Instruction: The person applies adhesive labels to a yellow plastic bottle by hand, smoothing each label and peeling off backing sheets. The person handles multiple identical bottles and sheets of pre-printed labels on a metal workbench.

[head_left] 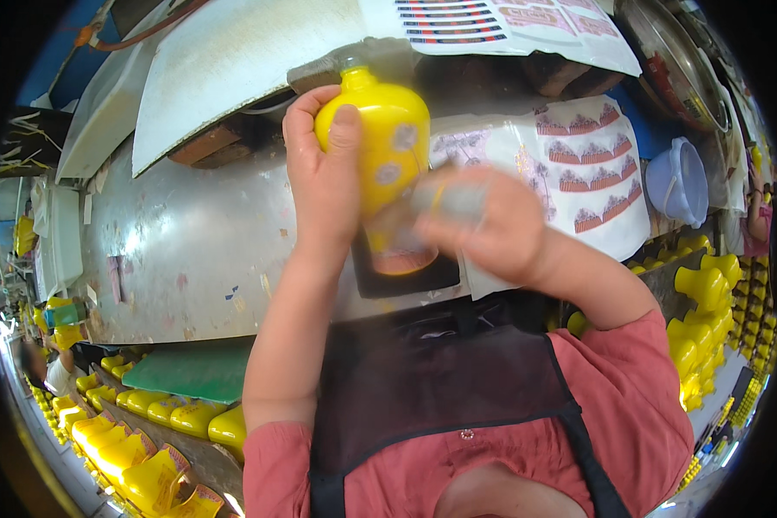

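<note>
Head view shows us gripping a glossy yellow plastic bottle (pixel 380 142) with our left hand (pixel 324 186), fingers wrapped round its upper body, held above the worn grey metal bench (pixel 173 250). Our right hand (pixel 492 224) is blurred, pressed against the bottle's lower side; we cannot tell whether it clasps anything. White sheets of printed labels (pixel 591 173) lie just right of it. Yellow bottles (pixel 147 432) crowd the lower left.
</note>
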Tool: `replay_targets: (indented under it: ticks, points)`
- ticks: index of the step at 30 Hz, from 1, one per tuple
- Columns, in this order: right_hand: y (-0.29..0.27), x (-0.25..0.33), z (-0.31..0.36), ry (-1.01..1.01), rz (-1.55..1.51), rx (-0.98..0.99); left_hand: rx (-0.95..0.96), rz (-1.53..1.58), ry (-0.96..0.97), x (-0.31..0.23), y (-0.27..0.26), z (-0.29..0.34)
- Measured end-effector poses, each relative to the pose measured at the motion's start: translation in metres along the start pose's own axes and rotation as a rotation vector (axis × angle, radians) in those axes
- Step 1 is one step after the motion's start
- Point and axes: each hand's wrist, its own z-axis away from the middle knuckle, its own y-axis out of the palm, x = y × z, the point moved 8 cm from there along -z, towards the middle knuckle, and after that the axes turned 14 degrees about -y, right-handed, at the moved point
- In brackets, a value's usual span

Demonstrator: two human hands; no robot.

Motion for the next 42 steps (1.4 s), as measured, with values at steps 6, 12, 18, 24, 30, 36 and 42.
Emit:
replay_targets:
  ticks: [6, 12, 18, 24, 30, 36, 42]
  points:
    - [-0.006, -0.028, 0.012, 0.433, 0.024, -0.112, 0.044, 0.164, -0.037, 0.011, -0.002, -0.002]
    - [0.008, 0.015, 0.029, 0.093, -0.023, 0.006, -0.003, 0.164, -0.055, 0.024, -0.003, 0.022]
    - [0.009, -0.027, 0.065, 0.877, -0.445, -0.289, 0.213, 0.406, -0.186, 0.028, 0.007, 0.026]
    - [0.035, -0.031, 0.064, 1.159, -0.348, 0.181, 0.257, 0.344, -0.159, 0.024, 0.006, 0.032]
    - [0.053, -0.043, 0.067, 1.025, -0.394, 0.053, 0.122, -0.405, 0.175, 0.028, -0.013, 0.044]
    - [0.053, -0.042, 0.094, 1.128, -0.491, 0.021, 0.273, -0.022, -0.020, 0.052, -0.009, 0.056]
    - [0.058, -0.036, 0.087, 1.119, -0.474, 0.081, 0.272, -0.081, -0.155, 0.053, -0.004, 0.055]
